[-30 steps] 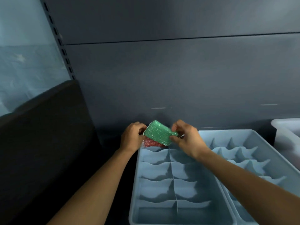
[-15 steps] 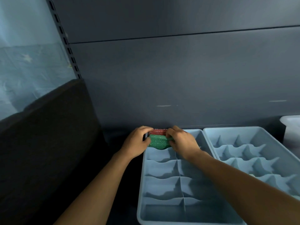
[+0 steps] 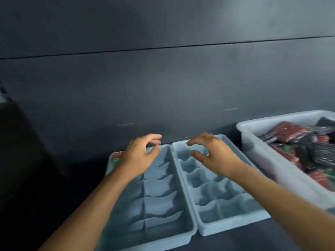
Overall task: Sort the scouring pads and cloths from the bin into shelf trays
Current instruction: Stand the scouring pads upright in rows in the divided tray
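My left hand and right hand hover empty above the trays, fingers apart and loosely curled. Red and green pads sit in the trays' far-left compartment. Judged step: fetching. Next move: reach to the bin, right of the trays, and grip one item.

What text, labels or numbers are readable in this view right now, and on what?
None can be read.
Left tray, right tray, white bin: no label shows.
Wrapped pads in the bin: too blurred to tell any print.
Pale dashes on the back panel: marks, not letters.
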`<action>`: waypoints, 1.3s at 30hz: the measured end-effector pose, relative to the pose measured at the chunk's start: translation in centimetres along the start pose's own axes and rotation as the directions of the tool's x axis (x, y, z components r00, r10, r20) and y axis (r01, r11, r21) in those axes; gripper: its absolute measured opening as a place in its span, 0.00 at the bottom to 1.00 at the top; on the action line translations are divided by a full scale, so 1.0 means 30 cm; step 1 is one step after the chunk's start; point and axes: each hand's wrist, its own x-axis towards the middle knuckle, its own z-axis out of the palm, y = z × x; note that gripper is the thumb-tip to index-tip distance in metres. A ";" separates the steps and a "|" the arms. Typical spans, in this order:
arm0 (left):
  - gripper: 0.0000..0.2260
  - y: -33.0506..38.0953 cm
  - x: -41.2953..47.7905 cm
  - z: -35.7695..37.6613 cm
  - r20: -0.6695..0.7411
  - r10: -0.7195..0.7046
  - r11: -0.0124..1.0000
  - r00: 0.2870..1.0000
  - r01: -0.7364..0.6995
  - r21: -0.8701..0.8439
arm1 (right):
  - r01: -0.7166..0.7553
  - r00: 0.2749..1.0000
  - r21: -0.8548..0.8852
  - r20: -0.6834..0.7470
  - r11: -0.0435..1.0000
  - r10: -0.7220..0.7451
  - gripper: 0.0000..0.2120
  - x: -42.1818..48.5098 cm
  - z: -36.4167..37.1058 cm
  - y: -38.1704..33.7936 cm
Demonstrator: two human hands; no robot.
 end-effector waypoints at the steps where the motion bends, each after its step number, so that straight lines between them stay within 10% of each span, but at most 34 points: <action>1: 0.14 0.058 0.020 0.038 0.022 0.040 0.998 0.999 -0.039 -0.055 | -0.021 0.999 0.010 -0.034 1.000 0.021 0.10 -0.023 -0.052 0.041; 11: 0.13 0.599 0.264 0.539 0.220 0.213 0.958 0.952 -0.160 -0.237 | -0.386 0.912 -0.128 -0.202 0.913 0.357 0.11 -0.129 -0.508 0.603; 24: 0.21 0.723 0.463 0.872 0.342 0.113 0.866 0.933 -0.261 0.427 | -0.487 0.805 -0.595 -0.020 0.640 0.593 0.41 -0.023 -0.502 0.873; 31: 0.17 0.697 0.415 0.759 0.004 0.047 0.994 0.999 -0.046 -0.100 | -0.544 0.837 -0.346 -0.151 0.765 0.526 0.07 -0.007 -0.538 0.789; 39: 0.15 0.464 0.192 0.435 -0.168 0.024 0.926 0.985 -0.085 -0.367 | -0.454 0.837 -0.077 -0.378 0.888 0.395 0.12 -0.001 -0.574 0.497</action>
